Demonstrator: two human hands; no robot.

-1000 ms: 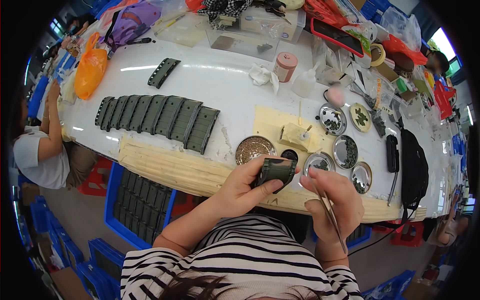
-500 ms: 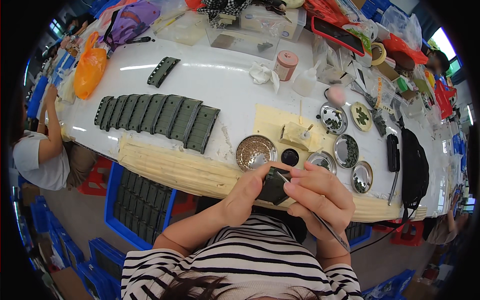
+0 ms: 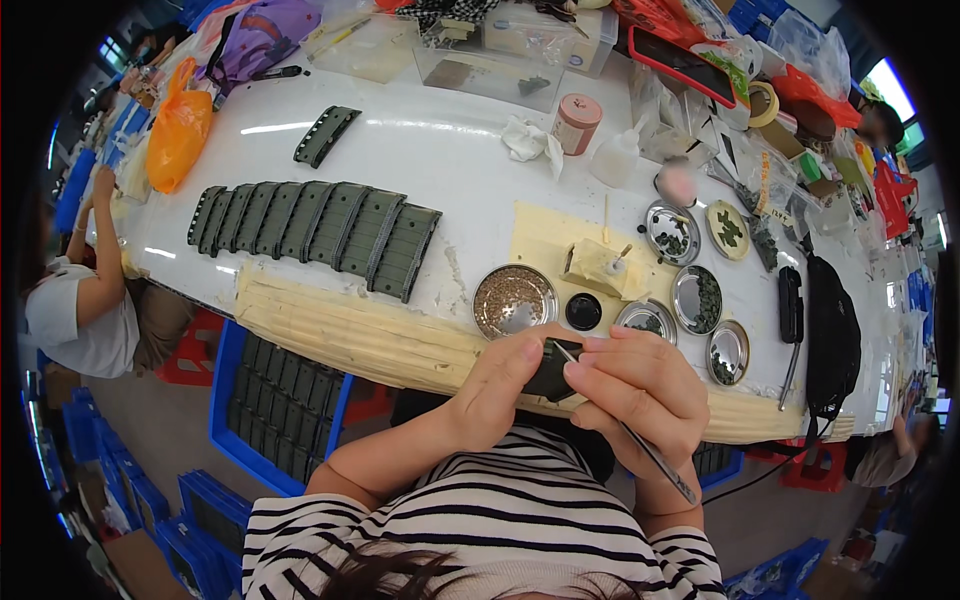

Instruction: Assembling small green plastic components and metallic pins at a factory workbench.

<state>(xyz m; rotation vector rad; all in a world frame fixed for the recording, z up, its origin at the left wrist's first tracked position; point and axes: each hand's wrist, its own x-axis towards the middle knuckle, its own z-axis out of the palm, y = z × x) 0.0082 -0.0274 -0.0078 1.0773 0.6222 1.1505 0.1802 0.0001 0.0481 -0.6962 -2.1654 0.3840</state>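
Observation:
My left hand (image 3: 492,398) is closed round a dark green ribbed panel (image 3: 550,376), held up just off the near table edge. My right hand (image 3: 645,385) pinches metal tweezers (image 3: 652,456), their tip resting at the panel's upper side. Anything tiny at that tip is hard to make out. Beyond my hands stand a round metal dish of brown grains (image 3: 515,298), a small black cup (image 3: 583,311) and a metal dish with dark green bits (image 3: 646,318). Similar green panels (image 3: 320,238) lie overlapped in a row to the left, and a single panel (image 3: 327,137) lies behind them.
More dishes of green pieces (image 3: 697,299) stand on the right, near a foam block (image 3: 600,270) on yellow board. A black pouch (image 3: 832,335) lies farther right. Below the padded table edge (image 3: 350,335), a blue crate (image 3: 225,440) holds more panels. A co-worker (image 3: 80,310) sits at left.
My left fingers have shifted slightly right, and the panel is turned a little, with less of its face showing. The tweezers stay at its upper side. The whole view has moved slightly.

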